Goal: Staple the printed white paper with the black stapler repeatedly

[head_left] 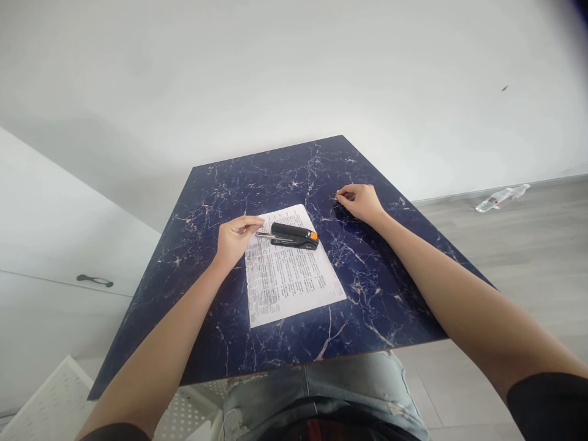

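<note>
A black stapler (294, 236) with an orange end lies on a printed sheet of paper (289, 275) in the middle of a dark blue marbled table (257, 184). My left hand (236, 236) rests on the sheet's upper left corner, its fingers curled and touching the stapler's metal front end. My right hand (361, 201) sits on the bare tabletop to the right of the sheet, fingers pinched together on something too small to make out.
A white wall stands behind the table. A plastic bottle (501, 197) lies on the grey floor at the right. At the left is a white cabinet with a dark handle (94, 280). A white perforated rack (55, 404) sits low left.
</note>
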`<action>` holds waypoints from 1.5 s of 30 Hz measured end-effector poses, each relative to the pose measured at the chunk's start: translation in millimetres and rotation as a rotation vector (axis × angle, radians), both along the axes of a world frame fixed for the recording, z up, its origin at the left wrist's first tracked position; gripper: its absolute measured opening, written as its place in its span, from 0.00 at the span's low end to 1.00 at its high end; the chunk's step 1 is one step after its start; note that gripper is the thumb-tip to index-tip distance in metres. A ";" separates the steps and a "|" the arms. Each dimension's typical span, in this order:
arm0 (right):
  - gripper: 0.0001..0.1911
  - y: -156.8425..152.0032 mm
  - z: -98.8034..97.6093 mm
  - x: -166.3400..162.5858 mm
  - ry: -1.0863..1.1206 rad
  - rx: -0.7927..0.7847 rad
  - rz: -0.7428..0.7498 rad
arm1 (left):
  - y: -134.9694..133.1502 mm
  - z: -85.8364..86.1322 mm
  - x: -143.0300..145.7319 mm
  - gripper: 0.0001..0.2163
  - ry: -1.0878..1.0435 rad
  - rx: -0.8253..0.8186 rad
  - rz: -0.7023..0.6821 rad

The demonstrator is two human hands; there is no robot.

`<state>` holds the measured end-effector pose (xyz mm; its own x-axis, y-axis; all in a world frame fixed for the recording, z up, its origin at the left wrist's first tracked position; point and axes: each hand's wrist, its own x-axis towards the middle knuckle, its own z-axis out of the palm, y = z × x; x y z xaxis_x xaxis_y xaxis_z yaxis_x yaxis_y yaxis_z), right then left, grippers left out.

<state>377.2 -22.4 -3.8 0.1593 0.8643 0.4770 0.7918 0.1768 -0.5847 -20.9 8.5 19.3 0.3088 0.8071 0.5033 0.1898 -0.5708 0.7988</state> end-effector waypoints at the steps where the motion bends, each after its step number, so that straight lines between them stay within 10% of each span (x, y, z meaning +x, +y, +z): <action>1: 0.11 0.1 -0.2 0.4 0.001 -0.002 0.000 | 2.8 -1.7 -0.1 0.08 -0.099 -0.087 0.015; 7: 0.11 0.9 -1.2 2.0 0.006 0.006 0.001 | 20.7 -8.8 -4.1 0.20 -0.480 -0.457 0.071; 20: 0.12 0.5 -1.2 1.3 0.005 -0.004 0.013 | 5.6 7.2 -10.7 0.08 0.297 0.055 -0.090; 45: 0.11 -1.3 1.9 -1.1 0.000 -0.032 0.013 | 16.1 -4.9 -13.2 0.08 0.376 -0.002 -0.173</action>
